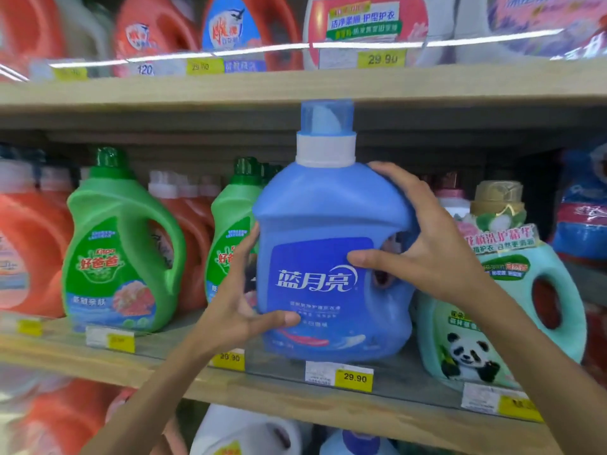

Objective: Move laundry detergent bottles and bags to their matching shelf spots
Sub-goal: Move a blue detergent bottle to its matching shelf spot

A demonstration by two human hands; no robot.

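A large blue detergent bottle [328,224] with a clear blue cap and a white collar stands upright at the front of the middle wooden shelf [295,399]. Both my hands hold it. My left hand [244,303] grips its lower left side, thumb across the front under the label. My right hand [423,244] wraps the handle on the right, thumb on the blue label. The bottle's base sits just above a 29.90 price tag [354,377]; whether it rests on the board I cannot tell.
Two green bottles [121,251] and orange bottles [29,251] stand to the left. A mint bottle with a panda [492,323] stands close on the right. The upper shelf [295,83] hangs just above the blue cap. More bottles fill the top and bottom shelves.
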